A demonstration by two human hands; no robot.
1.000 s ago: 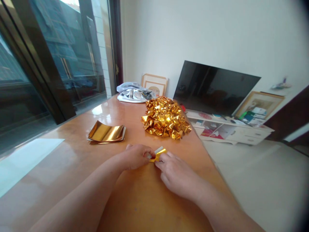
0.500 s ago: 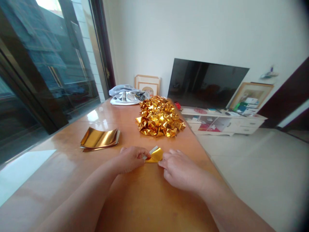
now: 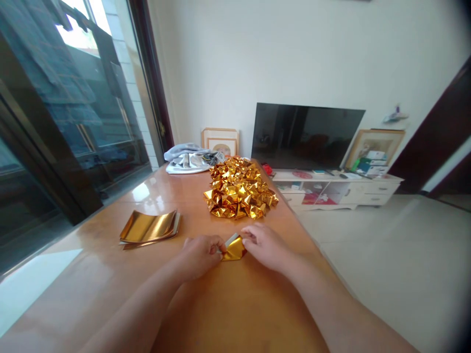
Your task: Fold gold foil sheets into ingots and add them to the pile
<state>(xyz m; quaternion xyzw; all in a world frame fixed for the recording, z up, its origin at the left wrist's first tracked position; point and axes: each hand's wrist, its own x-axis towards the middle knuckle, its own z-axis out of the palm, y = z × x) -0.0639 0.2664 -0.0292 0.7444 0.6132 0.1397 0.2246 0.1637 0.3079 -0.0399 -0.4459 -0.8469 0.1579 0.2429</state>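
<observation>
Both hands pinch one small gold foil piece (image 3: 234, 249) near the middle of the surface (image 3: 235, 304): left hand (image 3: 200, 255) fingers closed on its left edge, right hand (image 3: 265, 245) on its right. Pulled unevenly, the thin foil could tear or crease crookedly. No readable writing anywhere.

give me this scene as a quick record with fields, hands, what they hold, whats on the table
left hand: pinches the left end of the gold foil piece
right hand: grips its right end, fingers curled on top
gold foil piece: partly folded, silver underside showing, low on the wooden table
pile of folded gold foil: beyond the hands, table centre
stack of flat gold sheets: to the left, edges curling up
grey cloth: far end of table
television: on a white cabinet beyond the table
</observation>
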